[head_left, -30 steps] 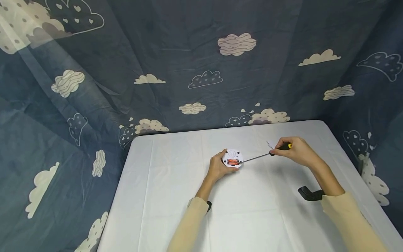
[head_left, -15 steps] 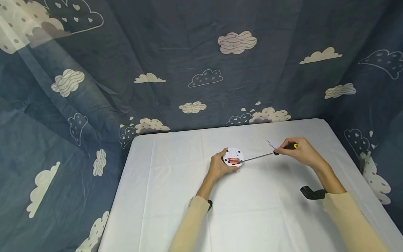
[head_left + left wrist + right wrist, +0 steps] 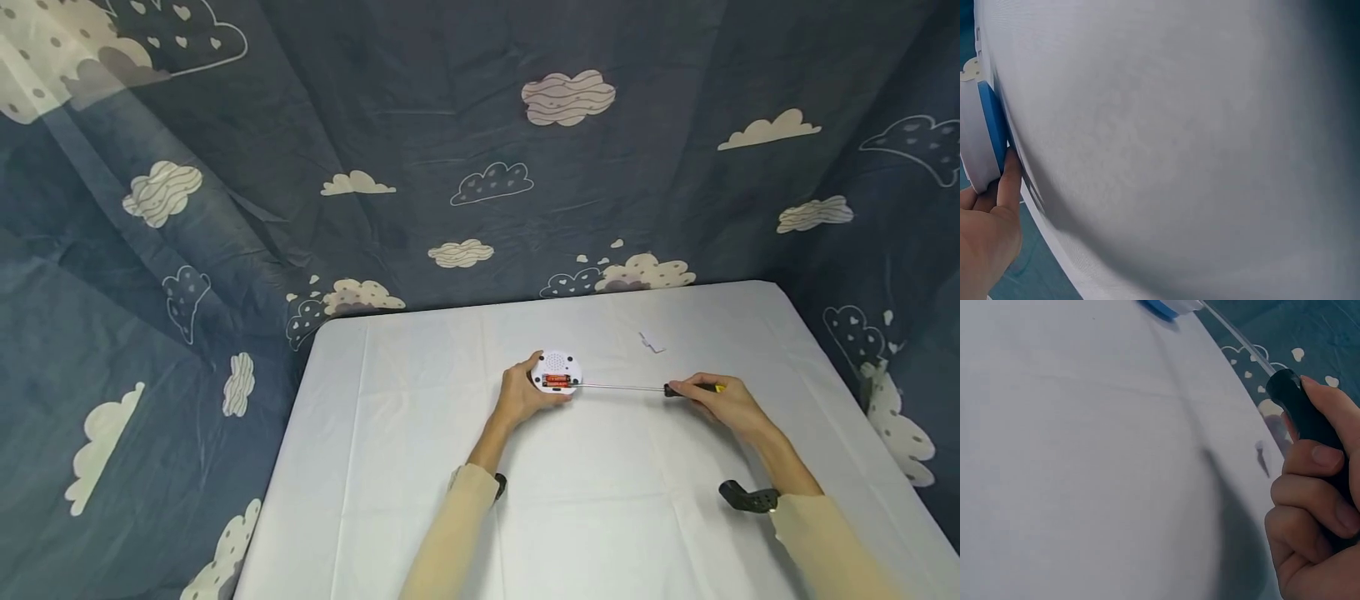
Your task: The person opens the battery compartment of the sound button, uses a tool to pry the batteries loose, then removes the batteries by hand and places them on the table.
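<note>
In the head view my left hand (image 3: 519, 393) grips a round white device (image 3: 556, 364) by its side, its perforated face turned up. Two orange-red batteries (image 3: 557, 380) sit in the bay on that face. The left wrist view shows the device's blue side (image 3: 994, 122) between fingers and thumb. Curled around the dark handle of a long screwdriver (image 3: 622, 387) is my right hand (image 3: 723, 402). The shaft runs level across to the device, its tip right at the right end of the battery bay. In the right wrist view the fingers wrap the handle (image 3: 1310, 415).
A small white piece with a dark edge (image 3: 651, 342) lies on the white-covered table (image 3: 420, 433), behind the screwdriver. A dark curtain with cloud prints (image 3: 420, 108) surrounds the back and sides. Black wrist-worn gear (image 3: 748, 498) juts out from the right wrist.
My right hand has come down toward the table's near side, bringing the screwdriver from a slant to nearly level. The small piece now shows clear of the hand. The left hand stays put.
</note>
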The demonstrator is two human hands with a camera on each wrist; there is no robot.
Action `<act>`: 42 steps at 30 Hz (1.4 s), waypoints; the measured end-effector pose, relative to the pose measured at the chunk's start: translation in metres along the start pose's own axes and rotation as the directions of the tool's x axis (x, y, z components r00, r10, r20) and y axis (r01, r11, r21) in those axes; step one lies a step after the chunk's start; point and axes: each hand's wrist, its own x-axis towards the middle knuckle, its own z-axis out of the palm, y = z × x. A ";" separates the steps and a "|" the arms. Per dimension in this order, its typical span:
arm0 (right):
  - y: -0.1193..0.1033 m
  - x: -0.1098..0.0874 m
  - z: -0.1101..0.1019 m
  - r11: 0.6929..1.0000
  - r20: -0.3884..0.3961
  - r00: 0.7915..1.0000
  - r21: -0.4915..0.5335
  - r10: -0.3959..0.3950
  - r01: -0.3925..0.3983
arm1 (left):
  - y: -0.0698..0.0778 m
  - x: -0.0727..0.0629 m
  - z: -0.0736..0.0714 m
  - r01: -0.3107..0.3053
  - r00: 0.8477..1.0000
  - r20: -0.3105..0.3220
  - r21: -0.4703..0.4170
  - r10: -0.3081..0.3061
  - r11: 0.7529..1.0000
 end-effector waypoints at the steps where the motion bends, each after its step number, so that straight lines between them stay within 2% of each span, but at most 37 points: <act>1: 0.002 -0.001 0.001 1.000 0.005 1.000 0.029 0.005 -0.005 | 0.000 0.000 0.000 -0.002 1.000 -0.002 -0.002 0.002 1.000; 4: 0.007 -0.004 0.006 0.994 0.022 1.000 0.111 0.013 -0.015 | 0.001 0.000 -0.001 -0.008 1.000 -0.008 -0.003 0.008 1.000; 7: 0.012 -0.007 0.010 0.989 0.025 1.000 0.145 0.000 -0.003 | 0.001 0.000 -0.001 -0.015 1.000 -0.007 -0.014 0.015 1.000; 13: 0.016 -0.008 0.015 0.988 -0.003 1.000 0.150 -0.027 0.027 | 0.003 -0.002 -0.002 -0.010 1.000 -0.005 -0.014 0.010 1.000; 22: 0.019 -0.010 0.018 0.984 -0.032 0.999 0.179 -0.009 0.014 | 0.002 -0.001 -0.001 0.008 1.000 -0.003 -0.015 -0.008 1.000; 32: 0.023 -0.014 0.022 0.964 -0.025 1.000 0.267 0.003 0.003 | 0.001 -0.001 0.000 0.012 1.000 0.001 -0.018 -0.012 1.000; 42: 0.031 -0.020 0.014 0.948 -0.041 0.999 0.317 0.000 0.013 | 0.000 -0.001 0.000 0.021 1.000 -0.002 -0.013 -0.021 1.000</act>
